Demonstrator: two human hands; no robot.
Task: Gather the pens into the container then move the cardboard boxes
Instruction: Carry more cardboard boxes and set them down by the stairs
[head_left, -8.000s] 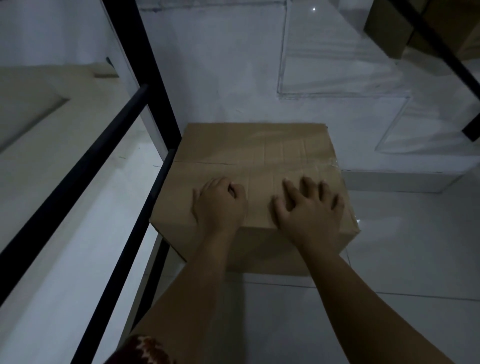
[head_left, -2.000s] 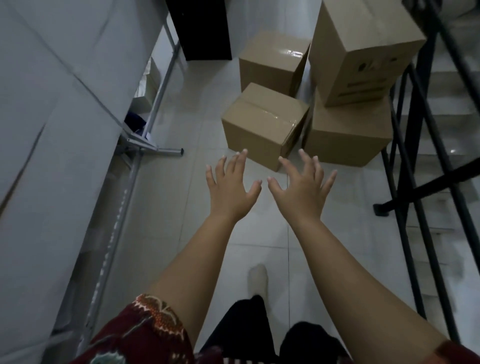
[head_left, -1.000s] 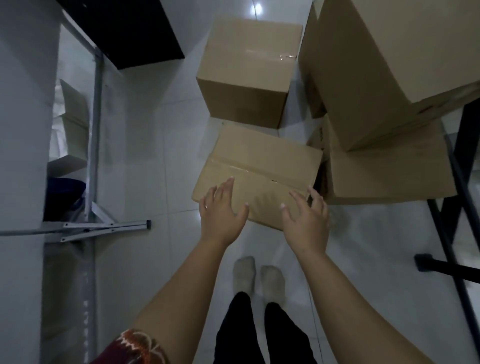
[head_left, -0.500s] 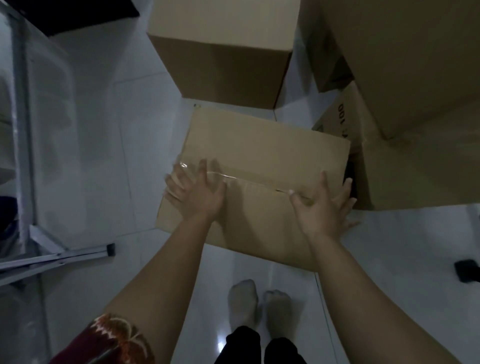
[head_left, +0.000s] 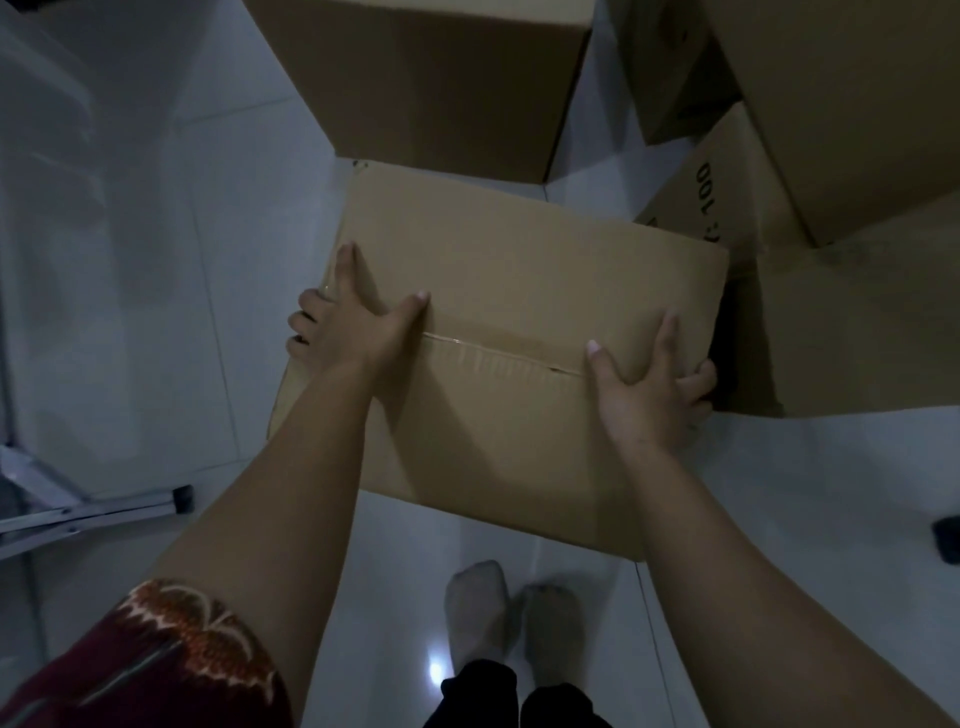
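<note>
- Hands clasp the taped brown cardboard box (head_left: 498, 332) from both sides: the left hand (head_left: 348, 322) wraps its left edge, thumb and 1 finger flat on top, the other fingers curled over the side; the right hand (head_left: 649, 384) grips the right edge, thumb on top.
- That box sits on the pale tiled floor (head_left: 171, 322), just ahead of the person's socked feet (head_left: 511, 613).
- Behind it stands a taller cardboard box (head_left: 431, 78); stacked cardboard boxes (head_left: 841, 156) stand at the right.
- A metal rack foot (head_left: 104, 512) lies at the left.
</note>
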